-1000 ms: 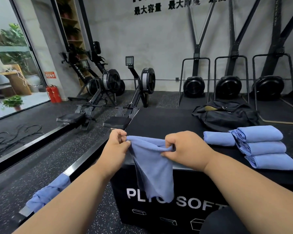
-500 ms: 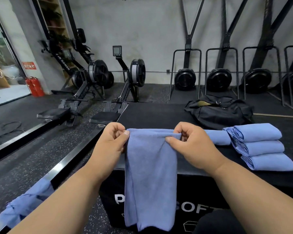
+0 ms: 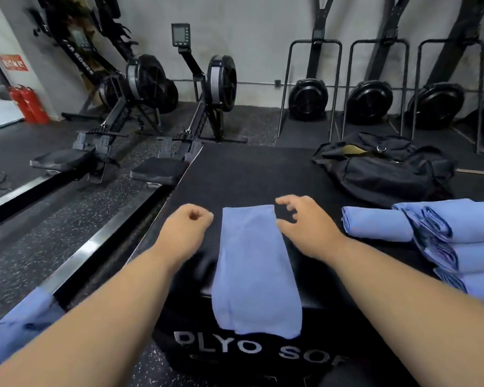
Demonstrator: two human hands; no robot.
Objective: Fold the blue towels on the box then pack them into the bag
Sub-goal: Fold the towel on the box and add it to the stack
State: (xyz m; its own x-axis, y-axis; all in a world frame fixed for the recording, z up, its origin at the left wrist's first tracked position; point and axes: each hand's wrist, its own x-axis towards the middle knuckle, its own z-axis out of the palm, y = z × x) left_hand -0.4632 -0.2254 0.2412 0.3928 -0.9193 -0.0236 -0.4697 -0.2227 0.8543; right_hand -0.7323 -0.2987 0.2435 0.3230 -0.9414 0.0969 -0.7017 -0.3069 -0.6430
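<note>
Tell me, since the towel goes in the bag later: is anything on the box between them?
Nothing visible: bare box top lies between the laid-out towel and the black bag. The folded towels sit off to the right.

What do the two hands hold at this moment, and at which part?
Nothing. The left hand is curled into a fist beside the towel, the right hand hovers loosely open on its other side. The towel lies on the box.

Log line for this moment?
towel: flat on box, end overhanging | left hand: fisted, empty | right hand: open, empty | bag: unpacked
</note>
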